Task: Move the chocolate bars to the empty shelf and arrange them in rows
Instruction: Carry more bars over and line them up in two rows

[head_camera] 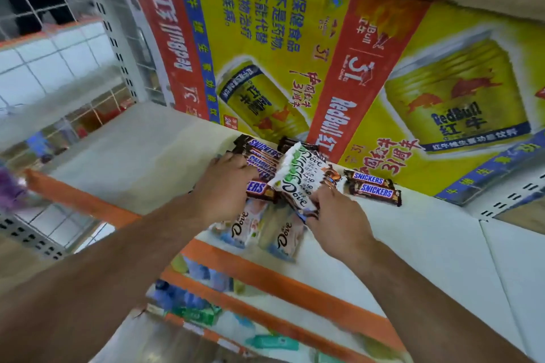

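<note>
Two loose Snickers lie beside the right grip pinching Dove bars, left grip clutching Snickers stack.

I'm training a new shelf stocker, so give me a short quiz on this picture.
1. True or false: the left hand holds Snickers bars.
2. What does the right hand grip? A) a Red Bull can B) a stack of Dove bars C) nothing
3. How many loose Snickers lie on the shelf to the right of both hands?
Key: 1 true; 2 B; 3 two.
</note>
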A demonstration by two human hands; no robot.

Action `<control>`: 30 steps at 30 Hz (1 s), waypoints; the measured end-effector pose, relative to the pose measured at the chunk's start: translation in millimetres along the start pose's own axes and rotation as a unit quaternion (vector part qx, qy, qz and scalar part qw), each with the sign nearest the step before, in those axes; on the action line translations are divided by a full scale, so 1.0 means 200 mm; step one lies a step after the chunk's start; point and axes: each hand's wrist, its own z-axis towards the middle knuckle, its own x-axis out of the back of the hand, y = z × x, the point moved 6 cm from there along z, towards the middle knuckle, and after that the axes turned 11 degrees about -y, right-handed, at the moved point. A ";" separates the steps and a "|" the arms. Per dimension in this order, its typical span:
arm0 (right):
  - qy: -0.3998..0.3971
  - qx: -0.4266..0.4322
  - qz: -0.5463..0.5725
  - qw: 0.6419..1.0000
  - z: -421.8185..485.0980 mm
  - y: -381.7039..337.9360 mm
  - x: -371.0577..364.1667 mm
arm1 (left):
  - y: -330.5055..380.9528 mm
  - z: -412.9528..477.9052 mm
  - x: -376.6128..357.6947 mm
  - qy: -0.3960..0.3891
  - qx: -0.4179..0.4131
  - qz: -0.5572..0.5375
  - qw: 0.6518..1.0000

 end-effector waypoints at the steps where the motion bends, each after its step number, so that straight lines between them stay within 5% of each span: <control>1: -0.005 -0.003 0.016 1.000 -0.01 -0.01 -0.01 | -0.01 0.00 0.00 -0.005 -0.010 -0.019 1.000; 16: -0.036 -0.042 0.250 0.967 -0.29 0.13 0.08 | 0.26 0.01 0.07 -0.118 -0.065 -0.353 0.926; 30: 0.010 -0.086 0.342 0.936 -1.16 0.77 0.16 | 1.31 -0.10 -0.03 -0.225 -0.087 -0.394 0.887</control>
